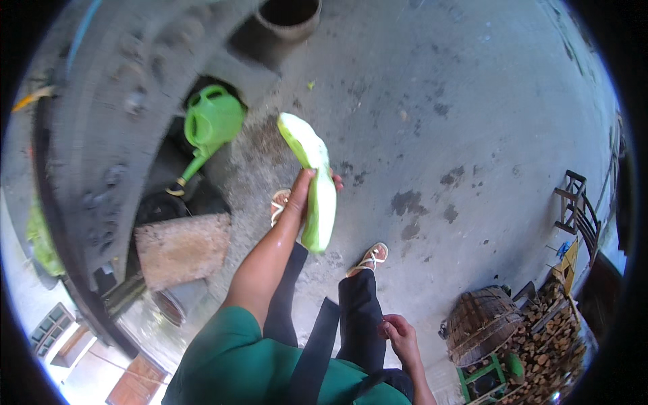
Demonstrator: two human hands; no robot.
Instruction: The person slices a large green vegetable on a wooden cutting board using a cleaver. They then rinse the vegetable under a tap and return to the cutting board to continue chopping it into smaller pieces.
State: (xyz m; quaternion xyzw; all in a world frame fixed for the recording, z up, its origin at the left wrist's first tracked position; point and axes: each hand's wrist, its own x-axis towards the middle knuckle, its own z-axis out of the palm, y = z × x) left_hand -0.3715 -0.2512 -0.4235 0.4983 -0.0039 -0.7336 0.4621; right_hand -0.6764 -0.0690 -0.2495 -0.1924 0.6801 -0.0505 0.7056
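A long, pale green peeled gourd (322, 212) is gripped around its middle by my left hand (305, 185), held out in front of me above the concrete floor. Its upper end bends towards the left, and its surface looks wet and bright. My right hand (398, 331) hangs low beside my dark trouser leg, its fingers loosely curled; whether something small is between them cannot be told. To the left of the gourd lies a green plastic watering can (217, 121), its spout pointing down and left. Both my feet, in light sandals (372, 257), stand on the floor.
A stone slab (183, 249) lies at the left, with a bucket (177, 304) below it. A round tub (289, 20) stands at the top. On the right are a woven basket (483, 324), stacked firewood (544, 349), a small green frame (481, 379) and a wooden stool (570, 201).
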